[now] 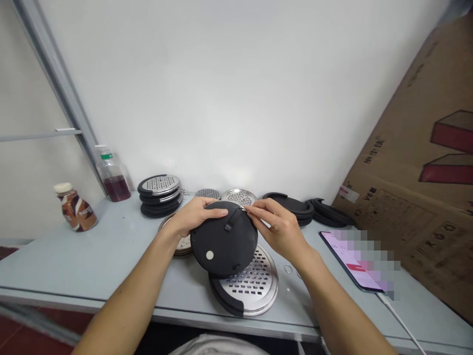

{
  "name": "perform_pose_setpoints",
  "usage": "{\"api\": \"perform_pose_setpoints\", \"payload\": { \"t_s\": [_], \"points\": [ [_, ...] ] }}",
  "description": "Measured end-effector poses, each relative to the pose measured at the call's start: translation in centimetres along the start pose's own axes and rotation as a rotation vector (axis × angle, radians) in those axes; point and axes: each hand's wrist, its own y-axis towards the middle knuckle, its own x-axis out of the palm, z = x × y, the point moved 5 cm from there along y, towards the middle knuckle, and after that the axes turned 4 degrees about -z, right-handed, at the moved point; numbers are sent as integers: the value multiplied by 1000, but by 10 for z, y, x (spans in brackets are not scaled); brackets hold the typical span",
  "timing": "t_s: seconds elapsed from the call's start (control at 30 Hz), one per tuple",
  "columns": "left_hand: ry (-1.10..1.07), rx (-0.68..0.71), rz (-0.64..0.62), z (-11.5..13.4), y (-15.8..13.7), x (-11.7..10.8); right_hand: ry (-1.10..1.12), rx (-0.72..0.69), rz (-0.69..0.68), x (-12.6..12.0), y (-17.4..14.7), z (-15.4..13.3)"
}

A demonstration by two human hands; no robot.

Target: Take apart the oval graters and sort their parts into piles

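The left hand [197, 214] is clamped on a black disc [219, 249], thumb on its face and other fingers behind. The fingertips of the right hand [281, 224] pinch together at the disc's upper edge, beside a small strap [233, 218]; whether they also hold a tiny part, I cannot tell. So the disc is between both hands, tilted. I judge it light and stiff, with a smooth face that may slip; the rim gives the safest hold, and the thin strap seems the weakest part. Below the fingers lies a metal grater [260, 276]; right of them, a phone [349, 259].
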Motion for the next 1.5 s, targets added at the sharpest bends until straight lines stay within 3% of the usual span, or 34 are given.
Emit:
{"api": "perform_pose_setpoints", "payload": {
  "t_s": [0.13, 0.27, 0.53, 0.83, 0.97, 1.07, 1.17, 1.33, 1.5],
  "points": [
    [2, -7, -28, -1, -4, 1, -63, -7, -131, 5, -1, -6],
    [11, -6, -41, 0, -6, 3, -188, -46, -149, 7, -2, -10],
    [11, 18, -43, 1, -10, 7, -210, 41, -53, 7, -3, -9],
    [-24, 29, -76, 6, -15, 11, -287, 45, 69, 7, -3, -25],
    [-17, 42, -60, 6, -14, 9, -239, 25, 62, 9, 1, -23],
    [-16, 40, -6, 5, -12, 6, -132, 110, 68, 6, 5, -18],
    [-21, 51, 4, 5, -13, 7, 13, 283, 89, 0, 6, -11],
    [75, 110, 47, 9, -17, 10, 303, 548, -22, 0, 1, 5],
    [127, 121, 47, 12, -19, 12, 319, 585, 12, -3, 4, 6]
  ]
}}
